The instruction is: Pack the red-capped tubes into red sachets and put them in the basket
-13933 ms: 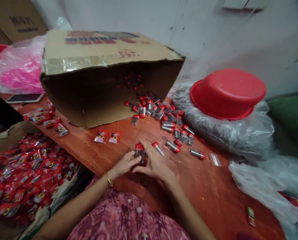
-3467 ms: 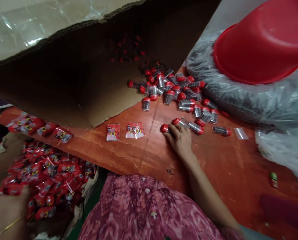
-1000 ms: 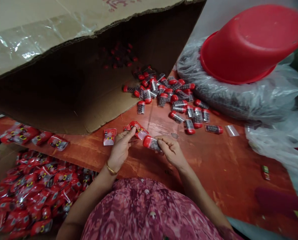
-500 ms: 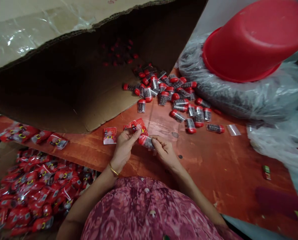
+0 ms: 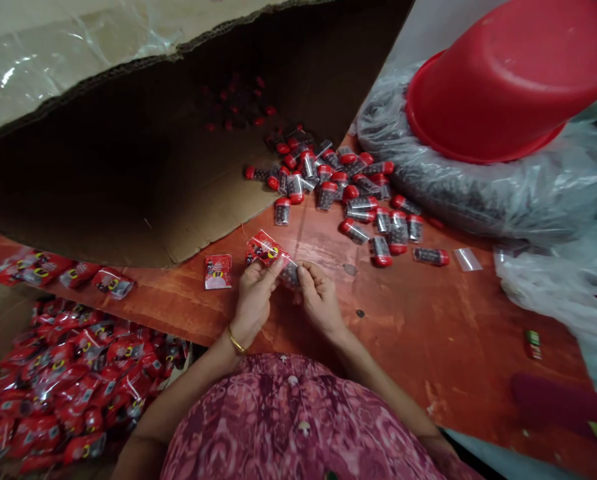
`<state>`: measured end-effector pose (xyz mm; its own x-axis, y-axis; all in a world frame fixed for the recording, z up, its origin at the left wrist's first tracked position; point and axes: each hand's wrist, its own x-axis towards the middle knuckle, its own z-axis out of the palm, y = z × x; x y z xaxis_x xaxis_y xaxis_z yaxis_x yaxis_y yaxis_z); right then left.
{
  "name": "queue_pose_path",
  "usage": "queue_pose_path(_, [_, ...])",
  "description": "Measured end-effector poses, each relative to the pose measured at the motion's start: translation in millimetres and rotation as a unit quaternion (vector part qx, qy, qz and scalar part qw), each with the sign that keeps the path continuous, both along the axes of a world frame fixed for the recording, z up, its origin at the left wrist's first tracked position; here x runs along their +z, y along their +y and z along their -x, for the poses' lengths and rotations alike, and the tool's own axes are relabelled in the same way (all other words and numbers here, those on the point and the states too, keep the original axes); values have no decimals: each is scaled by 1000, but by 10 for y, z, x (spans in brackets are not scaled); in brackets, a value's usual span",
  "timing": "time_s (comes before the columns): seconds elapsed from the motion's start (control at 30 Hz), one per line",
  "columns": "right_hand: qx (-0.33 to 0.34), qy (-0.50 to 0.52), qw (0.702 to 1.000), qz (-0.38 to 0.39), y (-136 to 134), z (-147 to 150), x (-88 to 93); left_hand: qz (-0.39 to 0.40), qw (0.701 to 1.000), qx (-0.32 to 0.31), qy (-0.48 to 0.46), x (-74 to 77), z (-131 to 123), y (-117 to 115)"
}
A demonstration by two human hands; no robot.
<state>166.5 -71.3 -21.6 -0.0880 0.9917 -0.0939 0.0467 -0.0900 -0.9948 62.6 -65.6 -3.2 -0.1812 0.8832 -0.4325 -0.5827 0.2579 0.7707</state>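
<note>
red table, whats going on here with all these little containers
A person at a red table holds a printed packet in the left hand, and the right hand holds a small container against it. More red-capped containers lie in and before a cardboard box. Another flat packet, perhaps a stack, lies left of the hands, and a heap of filled ones sits at lower left.

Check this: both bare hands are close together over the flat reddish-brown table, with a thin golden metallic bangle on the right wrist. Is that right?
Not quite: the head view shows the thin golden metallic bangle on the wrist of the left hand, not of the right hand. Both are close together over the flat reddish-brown table.
</note>
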Motion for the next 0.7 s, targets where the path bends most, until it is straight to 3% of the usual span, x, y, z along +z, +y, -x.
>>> queue_pose_path(0.1, [-36, -4, 999, -24, -9, 72, 6, -13, 1000, 5, -4, 25, 13, 8])
queue_pose_path(0.23, [9, 13, 999, -35, -13, 127, 12, -14, 1000, -3, -22, 49, 92, 53])
queue_pose_path(0.43, [33, 162, 985, 59, 3, 159, -33, -29, 997, -64, 42, -31, 196, 60])
queue_pose_path(0.57, [-25, 223, 973, 58, -43, 225, -60, -40, 988, -133, 68, -109, 99, -1])
queue_pose_path(0.7, [-73, 184, 980, 21, -55, 252, -58, -42, 993, -80, 74, -126, -29, -42])
